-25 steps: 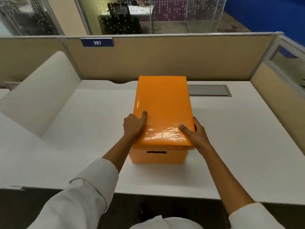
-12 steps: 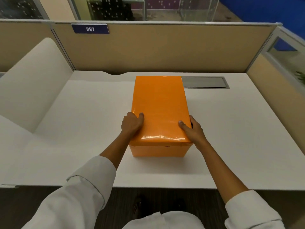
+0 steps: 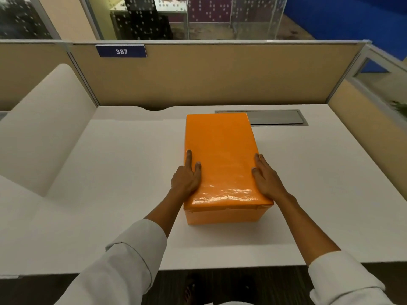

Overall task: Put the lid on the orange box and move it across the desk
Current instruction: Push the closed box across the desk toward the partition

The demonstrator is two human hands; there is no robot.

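Already the lid point(image 3: 220, 159) sits closed over the orange box point(image 3: 222, 215), which stands at centre frame on the white desk point(image 3: 319, 183) with its long axis running away from me toward the tan partition point(image 3: 209, 73) at the top of the frame. My left hand point(image 3: 186, 179) and right hand point(image 3: 267, 178) lie flat with fingers extended against the two long edges near the lower end, pressing from either side rather than curled around anything. Both are equally near, so I judge the coming move is a two-handed lift or slide.
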